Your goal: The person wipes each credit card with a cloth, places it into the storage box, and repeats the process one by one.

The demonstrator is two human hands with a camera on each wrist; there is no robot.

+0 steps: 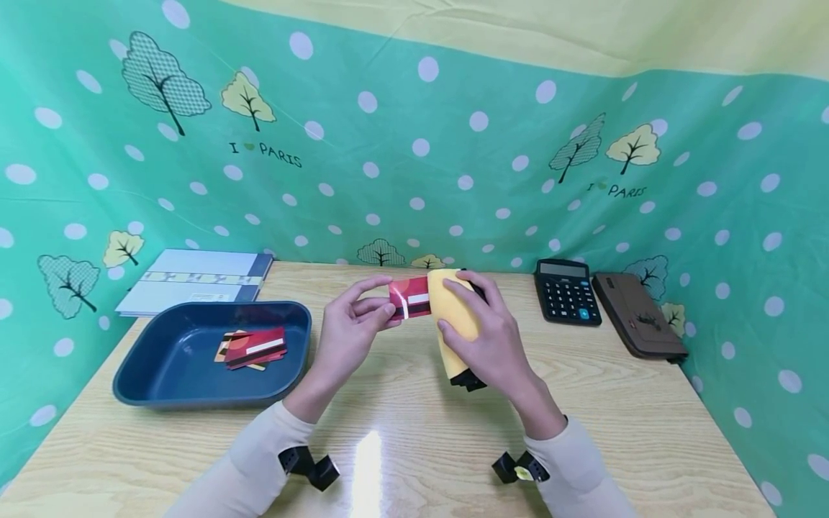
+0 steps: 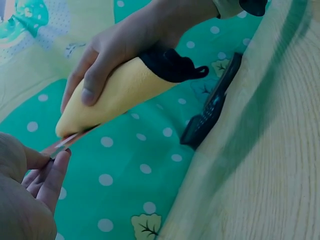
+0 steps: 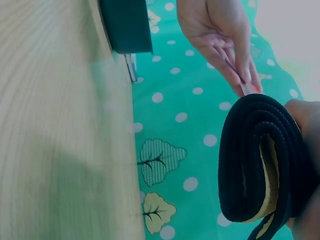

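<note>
In the head view, my left hand (image 1: 350, 324) pinches a red card (image 1: 409, 296) with a white and a dark stripe between thumb and fingers. My right hand (image 1: 494, 342) grips a rolled yellow cloth (image 1: 445, 301) with black edging, its fingers spread over the yellow side. The card's right end goes behind the cloth's left edge and is hidden there. From the left wrist, the card lies edge-on against the lower end of the cloth (image 2: 120, 92). Several dark layers of the rolled cloth (image 3: 232, 165) show end-on in the right wrist view.
A dark blue tray (image 1: 214, 401) stands on the left, with several red and yellowish cards (image 1: 255, 347) piled inside. Behind it lies a pale blue folder (image 1: 201, 277). A black calculator (image 1: 566, 291) and a brown zip case (image 1: 637, 316) lie at the back right, near the patterned curtain.
</note>
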